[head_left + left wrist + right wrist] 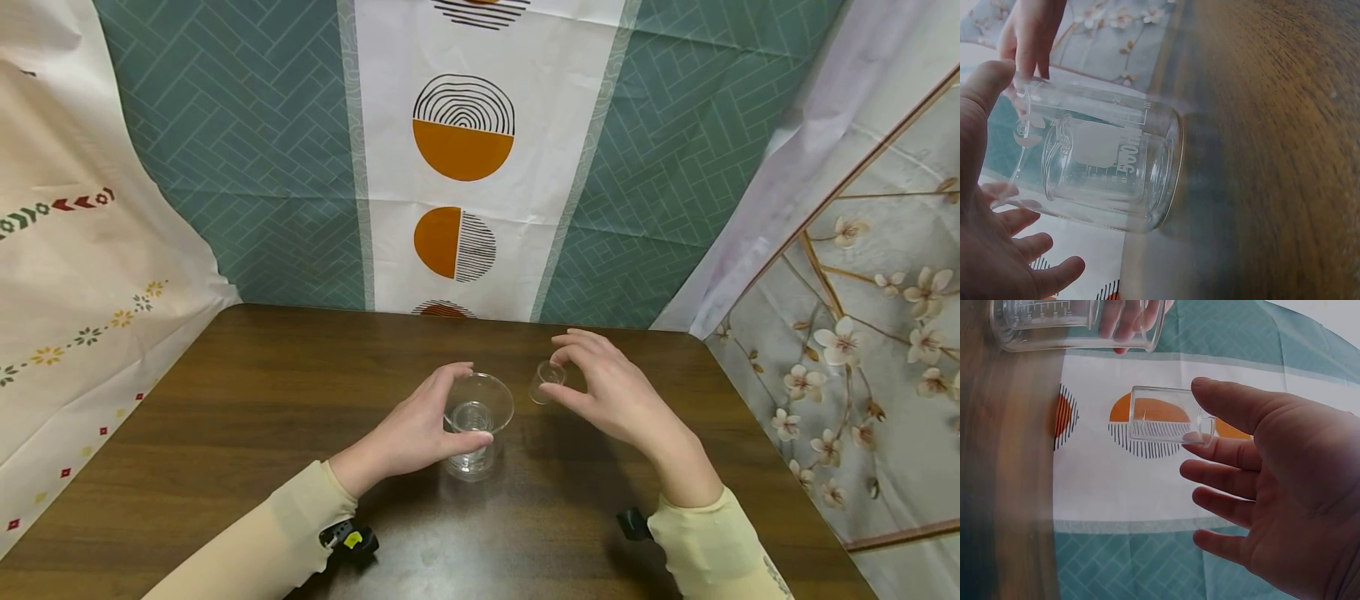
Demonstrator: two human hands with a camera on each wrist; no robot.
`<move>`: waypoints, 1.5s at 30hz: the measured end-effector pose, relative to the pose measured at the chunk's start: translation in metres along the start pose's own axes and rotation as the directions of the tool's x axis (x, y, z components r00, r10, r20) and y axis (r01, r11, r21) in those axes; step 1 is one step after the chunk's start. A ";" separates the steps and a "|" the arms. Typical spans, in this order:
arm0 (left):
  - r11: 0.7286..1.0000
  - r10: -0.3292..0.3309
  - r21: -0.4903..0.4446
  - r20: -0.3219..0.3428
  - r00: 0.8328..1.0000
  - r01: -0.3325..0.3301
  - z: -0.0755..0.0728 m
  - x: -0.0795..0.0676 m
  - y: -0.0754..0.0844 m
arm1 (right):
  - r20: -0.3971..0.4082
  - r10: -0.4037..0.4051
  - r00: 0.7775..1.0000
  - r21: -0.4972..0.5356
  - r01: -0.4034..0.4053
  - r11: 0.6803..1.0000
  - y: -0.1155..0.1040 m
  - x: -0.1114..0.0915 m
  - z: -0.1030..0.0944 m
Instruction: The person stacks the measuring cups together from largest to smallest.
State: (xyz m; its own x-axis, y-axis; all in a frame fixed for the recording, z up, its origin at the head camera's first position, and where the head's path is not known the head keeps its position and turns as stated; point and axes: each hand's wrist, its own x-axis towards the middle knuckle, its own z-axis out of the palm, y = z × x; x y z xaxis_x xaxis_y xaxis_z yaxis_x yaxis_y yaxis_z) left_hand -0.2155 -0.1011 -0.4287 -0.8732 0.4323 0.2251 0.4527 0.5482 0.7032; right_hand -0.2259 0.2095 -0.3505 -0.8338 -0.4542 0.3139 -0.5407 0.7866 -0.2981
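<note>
A large clear glass beaker (480, 469) with white printed markings stands upright on the table. Inside it, at the bottom, sits a smaller graduated beaker (1097, 165). My left hand (412, 429) holds the large beaker at its rim, thumb on the near side and index finger on the far side; the other fingers are spread. To the right, my right hand (611, 392) pinches a small clear glass cup (1160, 415) by its rim between thumb and index finger. This cup hangs above the table, apart from the large beaker, its base away from the palm.
The brown wooden table (262, 400) ends at a patterned green and white curtain (277, 167) at the back. Cream cloth (90, 275) borders the left side, a floral cloth (840, 400) the right. Dark wrist devices (352, 537) are strapped over the sleeves.
</note>
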 end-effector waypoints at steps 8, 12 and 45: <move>1.000 -0.001 0.000 0.004 1.000 0.001 0.000 0.000 0.000 | -0.002 -0.009 1.000 0.012 0.009 1.000 -0.002 0.006 -0.002; 1.000 -0.002 -0.009 0.009 1.000 0.002 0.000 0.000 0.000 | -0.005 -0.005 1.000 0.022 0.005 1.000 -0.005 0.010 -0.004; 1.000 0.017 0.010 0.004 1.000 -0.017 0.001 0.002 -0.002 | -0.036 -0.063 0.997 0.059 0.065 0.996 -0.029 0.025 -0.002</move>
State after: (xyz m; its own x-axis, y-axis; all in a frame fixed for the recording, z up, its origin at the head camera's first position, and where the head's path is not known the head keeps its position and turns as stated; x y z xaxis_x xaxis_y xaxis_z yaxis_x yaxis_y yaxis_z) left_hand -0.2176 -0.1010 -0.4300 -0.8645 0.4448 0.2342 0.4694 0.5475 0.6927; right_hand -0.2312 0.1760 -0.3325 -0.7934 -0.4878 0.3642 -0.5997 0.7290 -0.3300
